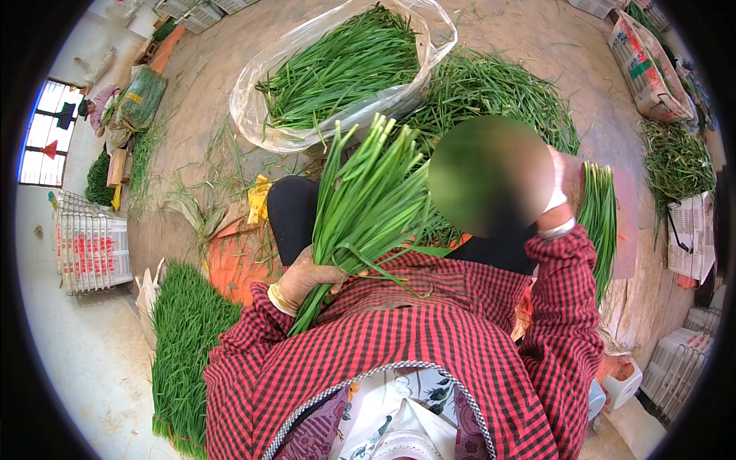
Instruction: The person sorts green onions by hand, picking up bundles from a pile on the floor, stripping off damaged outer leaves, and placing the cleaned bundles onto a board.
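My left hand (pixel 307 279), in a pale thin glove, grips a bunch of garlic chives (pixel 368 195) near its leafy end. The pale cut stems point up and away from me. Only the edge of my right hand (pixel 556 192) and its white cuff show; a round blurred patch hides the fingers and anything in them. Just right of that hand, a neat bundle of chives (pixel 599 224) lies on a reddish board (pixel 625 213). Ahead of me stands a clear plastic bag (pixel 246 106) with chives (pixel 345 69) laid inside. A loose heap of chive leaves (pixel 512 86) lies beside it.
Upright chives (pixel 184 345) stand in a dense block at my left. White plastic crates (pixel 95 247) are by the left wall, and a filled crate (pixel 647 69) stands at far right. Another person (pixel 104 103) is by the window. A white plastic jug (pixel 622 384) sits at lower right.
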### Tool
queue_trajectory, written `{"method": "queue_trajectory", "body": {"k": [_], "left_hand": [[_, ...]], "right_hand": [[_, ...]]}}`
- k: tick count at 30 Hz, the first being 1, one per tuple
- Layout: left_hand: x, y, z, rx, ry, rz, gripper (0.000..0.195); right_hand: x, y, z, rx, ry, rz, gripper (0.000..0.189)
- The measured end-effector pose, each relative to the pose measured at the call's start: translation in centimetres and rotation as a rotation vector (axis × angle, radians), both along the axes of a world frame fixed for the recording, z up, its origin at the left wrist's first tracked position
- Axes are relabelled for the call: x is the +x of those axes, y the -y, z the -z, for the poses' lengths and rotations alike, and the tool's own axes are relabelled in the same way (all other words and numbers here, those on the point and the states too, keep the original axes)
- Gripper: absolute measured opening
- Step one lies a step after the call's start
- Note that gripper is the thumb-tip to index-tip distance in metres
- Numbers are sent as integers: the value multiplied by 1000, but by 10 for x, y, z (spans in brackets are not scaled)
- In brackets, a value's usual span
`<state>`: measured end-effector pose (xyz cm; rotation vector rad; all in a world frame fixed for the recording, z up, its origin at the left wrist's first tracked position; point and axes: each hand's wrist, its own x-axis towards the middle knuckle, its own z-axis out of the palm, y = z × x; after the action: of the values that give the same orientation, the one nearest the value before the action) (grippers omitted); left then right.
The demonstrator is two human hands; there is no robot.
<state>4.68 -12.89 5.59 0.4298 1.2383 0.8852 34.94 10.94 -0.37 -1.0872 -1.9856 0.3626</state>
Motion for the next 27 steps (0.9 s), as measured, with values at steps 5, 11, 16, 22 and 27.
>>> {"method": "queue_trajectory", "body": {"k": [5, 11, 16, 22, 27], "left_hand": [[0, -3, 3, 58, -97, -38, 32], [7, -5, 6, 102, -139, -68, 30], [-1, 0, 0, 97, -76, -60, 29], [8, 2, 0, 84, -61, -65, 31], [5, 3, 4, 87, -81, -65, 33]], "right_hand": [[-2, 12, 1, -397, 6, 29, 32], [-73, 68, -41, -865, -18, -351, 27], [-61, 84, -64, -1242, -838, -505, 17], [-47, 72, -67, -992, -1371, -410, 21], [-11, 23, -53, -530, -674, -84, 34]]}}
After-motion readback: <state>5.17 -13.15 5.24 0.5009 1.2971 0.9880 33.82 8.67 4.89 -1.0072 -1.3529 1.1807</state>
